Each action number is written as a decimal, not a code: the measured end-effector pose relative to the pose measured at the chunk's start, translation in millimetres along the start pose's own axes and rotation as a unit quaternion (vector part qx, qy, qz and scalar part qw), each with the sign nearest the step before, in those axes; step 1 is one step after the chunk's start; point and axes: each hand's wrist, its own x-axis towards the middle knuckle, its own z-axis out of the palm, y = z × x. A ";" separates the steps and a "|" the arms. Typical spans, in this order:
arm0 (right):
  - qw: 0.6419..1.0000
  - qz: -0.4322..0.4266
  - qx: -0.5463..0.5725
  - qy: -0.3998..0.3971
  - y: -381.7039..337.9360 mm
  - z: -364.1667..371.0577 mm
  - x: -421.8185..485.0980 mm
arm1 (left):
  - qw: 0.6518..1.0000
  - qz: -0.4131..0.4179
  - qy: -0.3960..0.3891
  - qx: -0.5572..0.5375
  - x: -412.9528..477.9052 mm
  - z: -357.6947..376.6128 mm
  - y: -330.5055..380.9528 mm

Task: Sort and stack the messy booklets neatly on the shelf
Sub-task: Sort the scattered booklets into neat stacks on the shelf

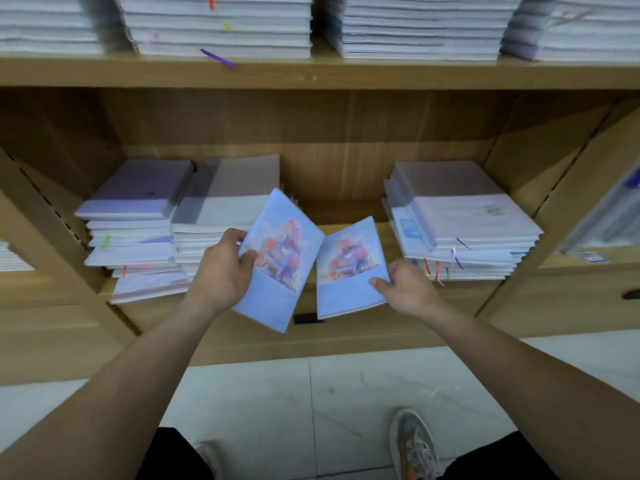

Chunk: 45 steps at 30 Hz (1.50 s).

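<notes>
My left hand point(223, 270) grips a light blue booklet point(282, 261) with a pink and purple picture on its cover, tilted to the right in front of the shelf. A second, matching blue booklet point(348, 271) is pinched at its lower right edge by my right hand point(405, 287). Both booklets hang over the gap in the middle of the wooden shelf point(346, 209). On the left of that shelf sit two uneven stacks of booklets point(138, 216) point(225, 202). Another stack point(464, 216) lies on the right.
The upper shelf board point(311, 76) carries tall stacks of white booklets point(221, 26). A small black object point(308, 318) lies on the shelf front below the held booklets. A side compartment point(602, 220) holds more papers. Tiled floor and my shoes are below.
</notes>
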 end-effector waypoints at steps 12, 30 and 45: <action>0.970 -0.068 0.219 0.085 4.8 -63.7 -54.9 | 0.995 -0.044 0.019 -0.085 -21.0 8.4 27.5; 0.978 -0.134 0.121 -0.102 -69.9 -1.0 -39.7 | 0.963 -0.073 0.015 -0.260 -31.4 -7.6 20.8; 0.942 -0.131 0.300 -0.069 -133.0 16.8 -42.7 | 0.971 -0.043 0.003 -0.236 -35.5 -48.2 -4.9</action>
